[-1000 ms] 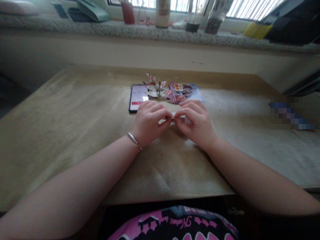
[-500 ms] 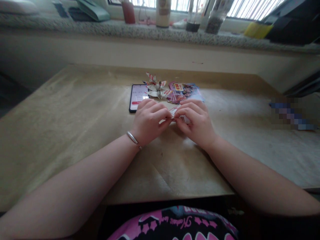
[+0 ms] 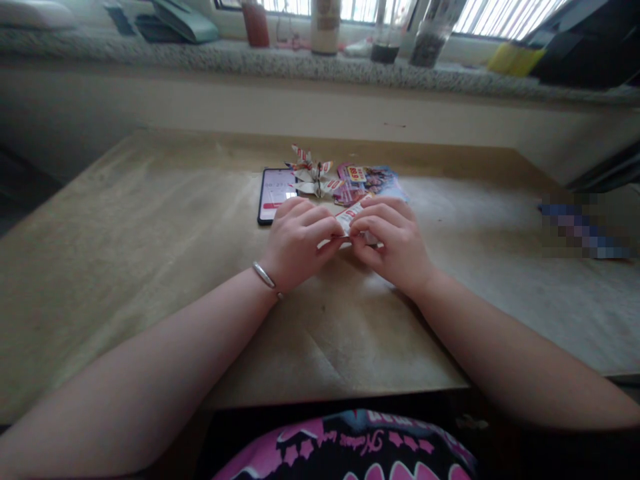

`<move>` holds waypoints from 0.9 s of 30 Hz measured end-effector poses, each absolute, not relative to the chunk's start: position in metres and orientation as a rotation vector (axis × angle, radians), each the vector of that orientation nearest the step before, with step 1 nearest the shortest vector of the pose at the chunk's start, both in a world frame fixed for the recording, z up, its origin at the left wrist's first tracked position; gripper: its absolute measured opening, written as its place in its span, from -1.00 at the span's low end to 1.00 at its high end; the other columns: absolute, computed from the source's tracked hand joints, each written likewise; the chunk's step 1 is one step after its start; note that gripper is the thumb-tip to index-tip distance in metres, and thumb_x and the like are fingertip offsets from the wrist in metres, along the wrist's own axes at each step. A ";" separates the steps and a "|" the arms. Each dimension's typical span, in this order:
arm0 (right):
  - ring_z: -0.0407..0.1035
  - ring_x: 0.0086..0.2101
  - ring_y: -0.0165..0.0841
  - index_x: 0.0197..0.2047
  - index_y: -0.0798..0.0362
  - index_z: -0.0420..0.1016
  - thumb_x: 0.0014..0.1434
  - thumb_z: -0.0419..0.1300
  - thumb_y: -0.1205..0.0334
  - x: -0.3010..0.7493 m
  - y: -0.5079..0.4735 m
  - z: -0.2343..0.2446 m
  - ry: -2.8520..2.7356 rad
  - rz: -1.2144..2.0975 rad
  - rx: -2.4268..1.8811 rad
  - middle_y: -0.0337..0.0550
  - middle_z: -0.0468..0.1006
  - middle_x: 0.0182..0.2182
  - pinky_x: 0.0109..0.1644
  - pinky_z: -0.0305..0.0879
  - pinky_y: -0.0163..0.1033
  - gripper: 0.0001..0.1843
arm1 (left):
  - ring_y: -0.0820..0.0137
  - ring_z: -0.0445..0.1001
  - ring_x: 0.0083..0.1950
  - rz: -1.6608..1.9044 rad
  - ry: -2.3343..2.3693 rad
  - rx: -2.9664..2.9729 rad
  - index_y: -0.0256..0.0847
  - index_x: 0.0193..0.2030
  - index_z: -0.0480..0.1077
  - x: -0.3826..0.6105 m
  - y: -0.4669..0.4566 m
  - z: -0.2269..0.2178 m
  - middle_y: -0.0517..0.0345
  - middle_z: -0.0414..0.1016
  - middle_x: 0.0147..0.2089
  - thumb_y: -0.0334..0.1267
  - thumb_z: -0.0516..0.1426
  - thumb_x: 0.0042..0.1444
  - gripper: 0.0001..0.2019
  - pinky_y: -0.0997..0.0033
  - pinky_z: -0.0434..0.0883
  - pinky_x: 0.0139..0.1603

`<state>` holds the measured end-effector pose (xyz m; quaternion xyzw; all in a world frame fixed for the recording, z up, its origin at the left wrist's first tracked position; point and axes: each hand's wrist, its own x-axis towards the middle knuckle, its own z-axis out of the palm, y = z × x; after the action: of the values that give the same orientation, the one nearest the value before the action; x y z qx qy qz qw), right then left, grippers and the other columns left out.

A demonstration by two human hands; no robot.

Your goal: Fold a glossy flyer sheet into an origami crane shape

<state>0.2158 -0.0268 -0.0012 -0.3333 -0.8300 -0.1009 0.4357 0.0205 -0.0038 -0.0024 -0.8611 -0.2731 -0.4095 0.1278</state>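
Both my hands meet over the middle of the wooden table [image 3: 150, 227]. My left hand [image 3: 297, 243], with a silver bangle on the wrist, and my right hand [image 3: 395, 243] pinch a small folded piece of printed paper [image 3: 349, 218] between them; a white and red flap sticks up between the fingers. Just behind my hands stand finished folded paper cranes [image 3: 313, 175] made of the same printed paper. Most of the held paper is hidden by my fingers.
A phone [image 3: 276, 193] with a lit screen lies left of the cranes. Colourful printed leaflets [image 3: 370, 181] lie to their right. A blurred-out object [image 3: 585, 227] rests at the table's right. Jars and bottles [image 3: 325, 27] line the stone windowsill behind.
The paper's flap has risen between my fingers and now shows more. My hands have stayed in nearly the same place.
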 end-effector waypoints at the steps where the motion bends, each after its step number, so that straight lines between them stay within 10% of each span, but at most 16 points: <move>1: 0.42 -0.07 -0.21 -0.35 -0.05 0.43 0.11 0.21 0.35 0.216 -0.027 -0.002 -2.062 -0.241 -0.837 -0.19 0.58 -0.32 0.06 0.35 -0.04 -0.91 | 0.42 0.37 -0.34 -1.183 -0.780 -2.508 -0.13 -0.43 0.42 0.020 -0.004 -0.002 0.27 0.53 -0.38 -0.18 0.14 0.23 -0.79 0.30 0.29 -0.13; 27: 0.41 -0.08 -0.20 -0.40 -0.07 0.37 0.02 0.20 0.41 0.218 -0.026 -0.001 -2.021 -0.229 -0.899 -0.23 0.57 -0.32 0.07 0.33 0.01 -0.84 | 0.42 0.33 -0.35 -1.232 -0.764 -2.567 -0.13 -0.44 0.42 0.018 -0.003 -0.003 0.24 0.53 -0.37 -0.25 0.12 0.23 -0.79 0.28 0.29 -0.15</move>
<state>0.2180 -0.0261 -0.0010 -0.3624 -0.8147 -0.0922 0.4431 0.0183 -0.0026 -0.0035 -0.8667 -0.2580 -0.4160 0.0965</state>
